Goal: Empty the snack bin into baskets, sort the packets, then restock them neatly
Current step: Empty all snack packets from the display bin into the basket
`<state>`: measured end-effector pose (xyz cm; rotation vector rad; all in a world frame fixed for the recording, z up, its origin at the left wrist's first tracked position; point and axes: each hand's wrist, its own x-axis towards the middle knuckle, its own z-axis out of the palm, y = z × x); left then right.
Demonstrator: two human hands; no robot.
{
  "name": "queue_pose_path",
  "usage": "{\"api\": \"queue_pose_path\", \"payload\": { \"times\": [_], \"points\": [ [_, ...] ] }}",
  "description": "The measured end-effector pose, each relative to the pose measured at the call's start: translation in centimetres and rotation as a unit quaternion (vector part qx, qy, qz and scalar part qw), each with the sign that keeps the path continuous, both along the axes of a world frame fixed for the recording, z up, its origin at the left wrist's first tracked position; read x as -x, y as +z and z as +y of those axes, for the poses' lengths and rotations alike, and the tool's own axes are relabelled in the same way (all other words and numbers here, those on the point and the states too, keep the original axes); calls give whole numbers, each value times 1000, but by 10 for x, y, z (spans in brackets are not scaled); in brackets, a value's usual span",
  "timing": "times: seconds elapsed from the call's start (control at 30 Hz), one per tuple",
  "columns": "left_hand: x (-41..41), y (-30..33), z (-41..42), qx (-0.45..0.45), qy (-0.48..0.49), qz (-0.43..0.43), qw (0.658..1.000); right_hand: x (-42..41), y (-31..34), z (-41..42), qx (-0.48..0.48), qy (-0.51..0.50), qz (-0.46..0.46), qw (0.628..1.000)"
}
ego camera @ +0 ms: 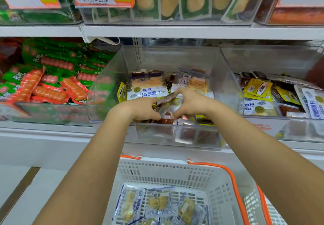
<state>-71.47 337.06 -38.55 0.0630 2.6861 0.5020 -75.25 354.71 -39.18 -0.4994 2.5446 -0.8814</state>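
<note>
both my hands are down in the clear snack bin (226, 77) on the middle shelf, my left hand (143, 109) and my right hand (190, 102) curled toward each other around one bunch of small brown packets (166, 100) gathered between my fingers. more packets lie loose in the bin behind them, among them a white and blue fish-slice packet (148, 91) just beyond my left hand. right below the bin sits a white basket (175, 175) with orange handles, with a few blue and white packets (157, 205) lying flat in its bottom.
</note>
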Motion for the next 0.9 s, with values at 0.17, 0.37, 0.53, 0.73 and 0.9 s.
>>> {"api": "queue_pose_path", "payload": {
  "times": [0.17, 0.37, 0.53, 0.73, 0.9],
  "points": [
    [-25, 39, -3, -72, 18, 134, 988, -18, 43, 9, 56, -11, 174, 983],
    [-98, 102, -7, -123, 3, 212, 969, -83, 101, 25, 97, 46, 264, 958],
    [-150, 95, -1, -139, -51, 198, 969, -129, 86, 41, 33, 76, 368, 926],
    [-174, 65, -12, -273, -55, 141, 950, -152, 62, 46, 34, 142, 402, 904],
    [-167, 41, -21, -32, -105, -48, 993, -149, 40, 42, -166, 240, 270, 918]
  ]
}}
